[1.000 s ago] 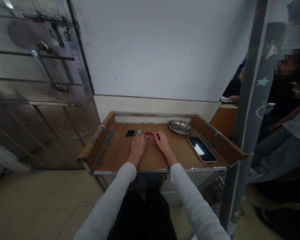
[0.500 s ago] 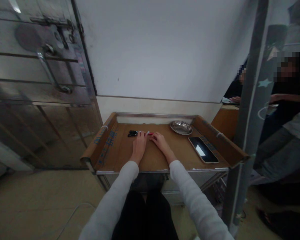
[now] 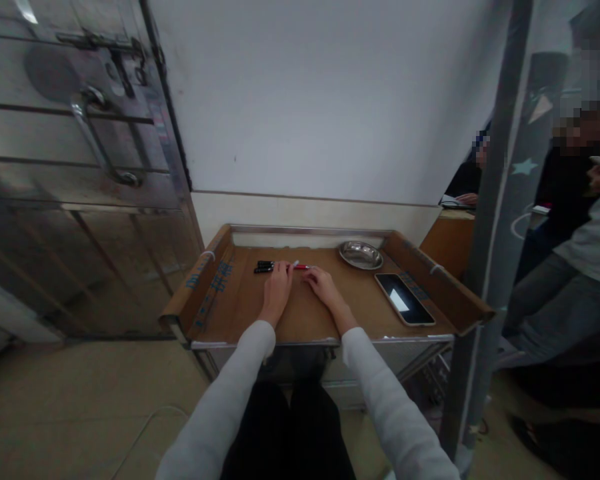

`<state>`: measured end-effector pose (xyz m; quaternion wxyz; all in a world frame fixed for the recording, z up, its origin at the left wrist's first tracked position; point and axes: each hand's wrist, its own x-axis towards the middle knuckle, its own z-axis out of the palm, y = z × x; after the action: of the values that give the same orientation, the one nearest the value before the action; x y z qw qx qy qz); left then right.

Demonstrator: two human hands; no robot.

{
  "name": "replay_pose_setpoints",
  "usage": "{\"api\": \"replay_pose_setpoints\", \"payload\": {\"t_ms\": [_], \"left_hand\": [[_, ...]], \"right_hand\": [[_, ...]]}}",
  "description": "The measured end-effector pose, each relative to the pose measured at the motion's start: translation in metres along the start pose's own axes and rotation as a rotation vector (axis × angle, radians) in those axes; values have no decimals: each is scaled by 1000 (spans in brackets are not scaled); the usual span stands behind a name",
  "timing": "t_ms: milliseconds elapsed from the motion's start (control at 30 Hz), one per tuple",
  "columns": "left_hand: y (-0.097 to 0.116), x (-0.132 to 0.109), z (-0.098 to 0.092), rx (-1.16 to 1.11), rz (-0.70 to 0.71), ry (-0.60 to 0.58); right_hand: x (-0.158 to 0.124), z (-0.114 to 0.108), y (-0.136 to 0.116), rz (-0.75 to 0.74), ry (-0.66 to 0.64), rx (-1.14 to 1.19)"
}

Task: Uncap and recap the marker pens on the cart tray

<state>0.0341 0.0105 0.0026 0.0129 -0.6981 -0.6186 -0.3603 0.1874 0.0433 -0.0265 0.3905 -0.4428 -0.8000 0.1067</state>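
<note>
Several pens lie side by side on the cardboard lining of a small tray table. Black-ended pens stick out left of my left hand. A red pen with a whitish part near the fingers points out to its right. My left fingers are bent down over this row and closed around the red pen; the hand hides the middle of the pens. My right hand rests just beside the red pen's right end, fingers loosely curled and slightly apart, with nothing visible in them.
A round steel dish sits at the back right of the tray table, with a phone in front of it. Cardboard walls rise at both sides. A grey post stands to the right, and people are beyond it.
My right fingers have drawn slightly away from the red pen, and more of its red barrel shows. My left hand stays over the pens. The view has shifted a little.
</note>
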Motion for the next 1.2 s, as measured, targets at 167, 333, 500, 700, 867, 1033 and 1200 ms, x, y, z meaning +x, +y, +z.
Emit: {"api": "replay_pose_setpoints", "payload": {"t_ms": [167,333,500,700,867,1033,1200], "left_hand": [[-1,1,0,-41,-4,-18],[-4,1,2,-175,84,10],[-6,1,7,-341,368,-106],[-8,3,12,-456,289,51],[-9,3,11,-480,357,12],[-7,2,6,-581,236,63],[-8,2,4,-672,127,199]], "right_hand": [[8,3,-1,4,47,7],[6,-1,-6,175,279,146],[5,4,-12,417,316,743],[4,5,-18,556,96,1245],[5,3,-20,627,51,1374],[6,-1,-18,631,66,1373],[5,-3,-9,632,109,1376]]}}
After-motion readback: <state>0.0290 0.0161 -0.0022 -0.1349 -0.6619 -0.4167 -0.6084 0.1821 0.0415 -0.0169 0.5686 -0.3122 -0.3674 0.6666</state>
